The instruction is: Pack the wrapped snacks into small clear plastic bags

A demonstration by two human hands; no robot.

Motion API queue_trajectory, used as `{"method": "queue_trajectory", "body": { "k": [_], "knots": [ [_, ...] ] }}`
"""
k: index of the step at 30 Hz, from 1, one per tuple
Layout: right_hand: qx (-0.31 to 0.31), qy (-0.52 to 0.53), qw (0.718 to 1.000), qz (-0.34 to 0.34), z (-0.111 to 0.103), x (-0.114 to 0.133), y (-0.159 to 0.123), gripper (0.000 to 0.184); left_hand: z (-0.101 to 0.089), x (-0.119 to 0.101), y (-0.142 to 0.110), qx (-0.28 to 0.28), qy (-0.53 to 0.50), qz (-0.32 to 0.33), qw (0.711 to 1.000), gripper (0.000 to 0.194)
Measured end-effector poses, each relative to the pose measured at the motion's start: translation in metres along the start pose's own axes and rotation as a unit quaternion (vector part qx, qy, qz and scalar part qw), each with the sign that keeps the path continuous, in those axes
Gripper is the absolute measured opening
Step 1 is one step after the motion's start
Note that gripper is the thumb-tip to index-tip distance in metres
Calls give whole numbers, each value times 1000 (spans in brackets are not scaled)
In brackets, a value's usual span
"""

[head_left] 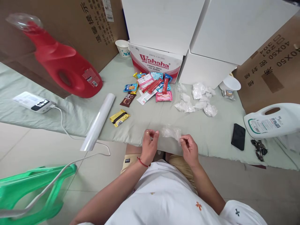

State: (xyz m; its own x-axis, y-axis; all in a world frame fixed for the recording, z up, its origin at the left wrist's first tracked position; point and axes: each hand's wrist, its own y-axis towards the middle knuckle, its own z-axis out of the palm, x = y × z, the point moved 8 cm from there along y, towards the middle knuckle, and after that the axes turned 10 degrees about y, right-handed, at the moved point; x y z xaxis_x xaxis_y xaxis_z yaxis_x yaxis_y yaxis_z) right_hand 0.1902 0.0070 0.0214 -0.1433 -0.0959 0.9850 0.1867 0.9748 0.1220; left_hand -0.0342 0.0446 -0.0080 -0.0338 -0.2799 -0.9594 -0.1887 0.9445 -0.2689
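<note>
Crinkled clear plastic [170, 132] is pinched in the right fingers [187, 137]; left fingers [148, 135] curl nearly together, hold unclear.

Surface [145, 120], rear: stacked boxes [161, 25]; a cup [123, 48] to their left, snack packets [155, 86] before them. Right of the packets: a cluster of bags [199, 91], then a bowl [231, 83]. Front edge: a single bag [172, 132] between left hand [150, 145] and right hand [189, 147]. Right end: a phone [238, 137], left of a jug [278, 122].
</note>
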Motion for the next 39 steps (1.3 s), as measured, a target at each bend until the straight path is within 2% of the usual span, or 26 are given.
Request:
{"method": "queue_trajectory", "body": {
  "k": [1,3,5,7,10,12,14,16,18,21,24,28,32,34,36,39],
  "knots": [
    [10,-50,998,-45,2,10,-2,16,2,-7,-4,3,28,31,999,40],
    [42,-102,988,-106,10,22,-8,15,17,-12,-11,74,37,48,995,39],
    [62,-113,984,-127,17,25,-13,17,38,-9,-16,165,11,20,986,41],
    [30,-103,989,-106,13,17,-15,18,50,-3,-17,207,-29,-19,978,44],
    [-54,-27,998,10,-4,-11,-19,22,50,5,-13,197,-90,-42,975,44],
    [-61,56,992,99,-8,-31,-23,29,46,7,-11,181,-101,-15,978,41],
    [-53,123,981,143,-9,-37,-25,39,44,7,-15,186,-88,28,978,38],
    [-55,126,982,125,-12,-28,-23,49,45,6,-21,199,-66,73,975,36],
    [-41,64,994,82,-11,-14,-19,55,46,5,-27,215,-51,103,970,35],
    [-10,-8,997,79,-2,-10,-12,36,42,10,-29,229,-50,92,968,35],
    [-77,65,986,131,-8,-26,-9,35,27,20,-20,199,-34,50,978,39],
    [-177,240,939,171,-21,-45,-11,37,6,22,-10,157,-1,38,987,47],
    [-220,371,882,188,-29,-47,-14,38,4,21,-8,178,-9,-7,984,55],
    [-223,410,865,183,-31,-44,-14,38,6,22,-8,198,-18,-37,979,58],
    [-214,416,866,178,-33,-39,-13,37,5,22,-7,204,-17,-47,978,59],
    [-202,360,894,174,-36,-34,-10,37,-1,19,-4,195,-14,-35,980,57]
  ]
}}
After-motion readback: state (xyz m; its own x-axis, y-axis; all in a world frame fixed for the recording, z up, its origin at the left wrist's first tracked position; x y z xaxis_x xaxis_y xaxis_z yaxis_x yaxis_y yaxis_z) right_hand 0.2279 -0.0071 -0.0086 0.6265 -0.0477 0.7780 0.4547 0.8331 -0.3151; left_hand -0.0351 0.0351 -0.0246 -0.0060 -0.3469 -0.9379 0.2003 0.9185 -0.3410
